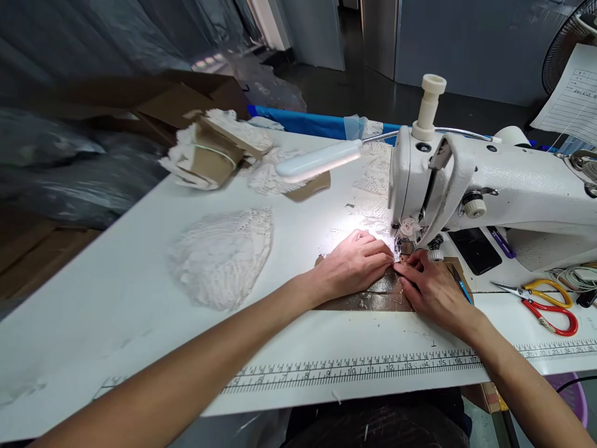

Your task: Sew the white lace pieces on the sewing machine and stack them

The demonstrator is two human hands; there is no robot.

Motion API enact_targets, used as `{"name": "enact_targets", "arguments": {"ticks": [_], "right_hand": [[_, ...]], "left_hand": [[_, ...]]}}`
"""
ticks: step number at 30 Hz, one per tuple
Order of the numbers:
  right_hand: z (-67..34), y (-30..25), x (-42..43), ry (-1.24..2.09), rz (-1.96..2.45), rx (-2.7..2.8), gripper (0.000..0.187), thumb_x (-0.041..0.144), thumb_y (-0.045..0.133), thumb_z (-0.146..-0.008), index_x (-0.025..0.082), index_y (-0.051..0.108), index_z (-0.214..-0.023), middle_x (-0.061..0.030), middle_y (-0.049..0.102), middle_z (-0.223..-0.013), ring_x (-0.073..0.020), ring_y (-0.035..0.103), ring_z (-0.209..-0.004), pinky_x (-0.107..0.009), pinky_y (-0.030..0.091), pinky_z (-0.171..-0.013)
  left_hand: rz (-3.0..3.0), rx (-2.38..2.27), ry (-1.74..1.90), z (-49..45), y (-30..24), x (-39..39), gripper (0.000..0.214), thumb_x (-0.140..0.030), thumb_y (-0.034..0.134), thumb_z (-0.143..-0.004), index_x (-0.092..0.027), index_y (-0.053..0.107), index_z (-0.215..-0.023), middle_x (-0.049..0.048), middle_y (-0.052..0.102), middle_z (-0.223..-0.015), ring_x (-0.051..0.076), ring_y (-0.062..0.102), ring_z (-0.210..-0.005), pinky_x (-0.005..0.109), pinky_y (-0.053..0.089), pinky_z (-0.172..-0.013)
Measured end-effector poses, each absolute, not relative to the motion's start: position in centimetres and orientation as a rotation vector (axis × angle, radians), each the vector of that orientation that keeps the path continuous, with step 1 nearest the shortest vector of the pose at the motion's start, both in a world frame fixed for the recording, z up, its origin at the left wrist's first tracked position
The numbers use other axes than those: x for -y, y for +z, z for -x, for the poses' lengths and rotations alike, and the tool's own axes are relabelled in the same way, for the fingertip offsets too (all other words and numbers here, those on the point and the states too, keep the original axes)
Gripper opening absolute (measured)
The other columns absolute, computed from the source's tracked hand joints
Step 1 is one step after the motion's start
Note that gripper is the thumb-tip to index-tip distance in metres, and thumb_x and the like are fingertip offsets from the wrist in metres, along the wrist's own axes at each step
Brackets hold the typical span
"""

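Forearms [209,361] cross the table's [140,280] front edge, left hand [357,264] flattened, right hand [431,289] half-curled, grips unclear, beside white lace [375,218] at the sewing machine [513,180], back from that edge; likely stitching, calling for steady guiding.

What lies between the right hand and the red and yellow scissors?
Beside the right hand, the head view shows a slim blue tool on brown board, then white tabletop.

Fingers [380,248] hide part of the brown board [357,303]; the right edge crops the fan [558,53].
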State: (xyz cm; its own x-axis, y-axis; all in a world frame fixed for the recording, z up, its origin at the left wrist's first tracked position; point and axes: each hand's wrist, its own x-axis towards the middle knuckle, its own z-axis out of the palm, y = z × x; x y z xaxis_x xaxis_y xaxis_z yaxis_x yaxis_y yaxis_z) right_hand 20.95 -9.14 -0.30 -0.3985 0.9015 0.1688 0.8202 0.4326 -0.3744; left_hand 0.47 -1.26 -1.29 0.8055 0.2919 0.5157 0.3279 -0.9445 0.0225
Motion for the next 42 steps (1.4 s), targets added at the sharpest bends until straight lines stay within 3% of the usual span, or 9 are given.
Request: {"name": "enact_targets", "arguments": {"ticks": [3,7,13,17,20,28,32,37,42], "right_hand": [[-22.2,0.4,7.9,0.611,1.452,2.228,0.024,0.021,0.052,-0.093,0.022,0.07,-0.11,-0.0075,0.064,-0.1,-0.0207,0.061,-0.086,-0.034,0.053,-0.077],[-22.8,0.4,7.3,0.599,1.505,2.081,0.027,0.016,0.046,-0.093,0.021,0.073,-0.095,-0.0043,0.066,-0.091,-0.018,0.062,-0.08,-0.029,0.05,-0.069],[-22.2,-0.6,8.4,0.396,1.499,2.12,0.028,0.024,0.051,-0.095,0.023,0.073,-0.112,-0.0049,0.065,-0.096,-0.0168,0.061,-0.078,-0.025,0.046,-0.062],[-22.3,-1.0,8.6,0.348,1.458,2.199,0.03,0.024,0.052,-0.096,0.027,0.07,-0.12,-0.0051,0.061,-0.091,-0.0167,0.06,-0.077,-0.027,0.049,-0.067],[-22.4,-1.2,8.7,0.293,1.407,2.324,0.031,0.025,0.053,-0.096,0.027,0.068,-0.123,-0.0096,0.059,-0.103,-0.0204,0.06,-0.088,-0.032,0.052,-0.074],[-22.1,-1.1,8.8,0.3,1.458,2.397,0.032,0.027,0.051,-0.098,0.026,0.065,-0.126,-0.0121,0.054,-0.112,-0.0235,0.058,-0.096,-0.039,0.054,-0.084],[-21.9,-1.0,8.9,0.329,1.445,2.365,0.032,0.024,0.051,-0.097,0.024,0.066,-0.125,-0.0127,0.055,-0.111,-0.0235,0.058,-0.093,-0.04,0.053,-0.084],[-21.9,-1.1,8.9,0.335,1.418,2.346,0.033,0.021,0.051,-0.096,0.025,0.066,-0.126,-0.0116,0.055,-0.109,-0.0237,0.058,-0.096,-0.039,0.053,-0.086],[-21.7,-1.4,9.0,0.217,1.433,2.372,0.033,0.023,0.053,-0.096,0.026,0.065,-0.127,-0.0104,0.058,-0.106,-0.0236,0.058,-0.093,-0.037,0.053,-0.081]], "left_hand": [[2.969,0.528,-0.824,-0.4,-1.5,1.1,0.025,-0.023,0.045,-0.101,-0.018,0.065,-0.087,0.0013,0.068,-0.086,0.015,0.059,-0.075,0.032,0.046,-0.074],[2.972,0.53,-0.809,-0.3,-1.6,1.0,0.026,-0.025,0.045,-0.101,-0.018,0.065,-0.086,0.0017,0.068,-0.085,0.015,0.059,-0.077,0.032,0.046,-0.075],[2.952,0.526,-0.812,-0.4,-1.7,1.0,0.03,-0.026,0.041,-0.102,-0.018,0.063,-0.083,0.0011,0.067,-0.084,0.015,0.058,-0.075,0.033,0.046,-0.076],[2.928,0.514,-0.806,-0.5,-1.8,1.0,0.033,-0.025,0.039,-0.102,-0.018,0.061,-0.079,0.0017,0.067,-0.082,0.014,0.058,-0.073,0.033,0.046,-0.075],[2.926,0.508,-0.774,-0.5,-1.7,1.0,0.034,-0.024,0.038,-0.102,-0.018,0.061,-0.077,0.0023,0.067,-0.082,0.014,0.059,-0.074,0.033,0.048,-0.077],[2.977,0.366,-0.8,-0.1,-1.0,1.6,0.027,-0.017,0.038,-0.099,-0.016,0.065,-0.096,0.0072,0.07,-0.099,0.017,0.063,-0.087,0.039,0.052,-0.088],[2.949,0.403,-0.827,-0.1,-1.2,1.8,0.026,-0.017,0.04,-0.099,-0.015,0.065,-0.092,0.0088,0.07,-0.099,0.017,0.063,-0.083,0.036,0.054,-0.08],[2.918,0.454,-0.803,-0.2,-1.1,1.9,0.03,-0.017,0.039,-0.098,-0.018,0.067,-0.088,0.0047,0.071,-0.094,0.015,0.062,-0.081,0.04,0.051,-0.09],[2.886,0.466,-0.755,-0.3,-0.9,2.1,0.03,-0.019,0.039,-0.098,-0.017,0.067,-0.086,0.0061,0.071,-0.095,0.016,0.06,-0.077,0.037,0.049,-0.08]]}}
